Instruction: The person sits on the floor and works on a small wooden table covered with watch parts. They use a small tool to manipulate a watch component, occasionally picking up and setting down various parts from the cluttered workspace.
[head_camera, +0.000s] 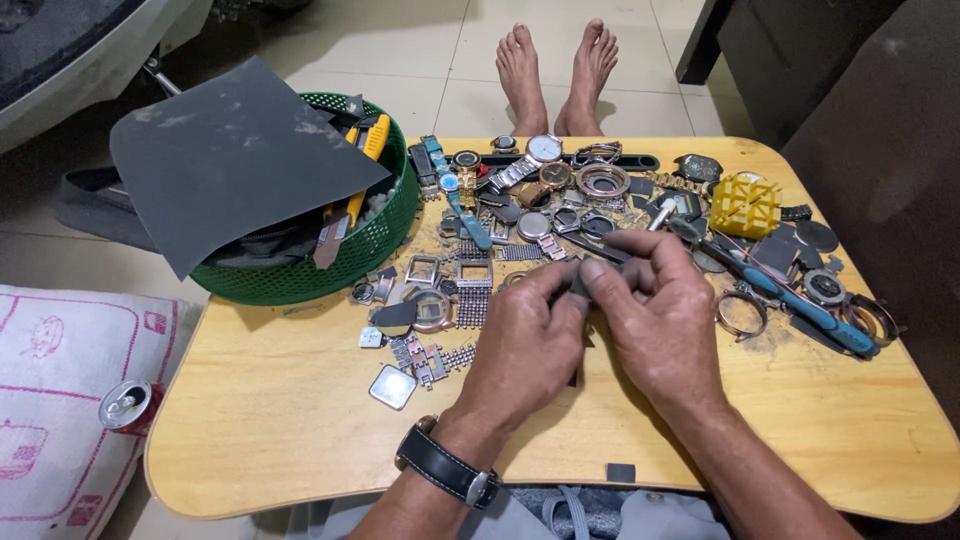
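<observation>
My left hand (525, 345) and my right hand (660, 315) meet over the middle of a small wooden table (300, 420). Both pinch a small dark grey piece (580, 285) between thumbs and fingertips; its exact shape is hidden by the fingers. A black-strapped wristwatch (445, 465) is on my left wrist. Just beyond the hands lies a heap of watch parts (540, 200): cases, metal bracelets, dials and rings.
A green mesh basket (375, 235) at the table's back left holds tools under a dark grey sandpaper sheet (230, 150). A yellow case holder (745, 205) and blue-handled tool (800, 300) lie right. A drink can (128, 405) rests on a cushion. Bare feet (555, 65) show beyond the table.
</observation>
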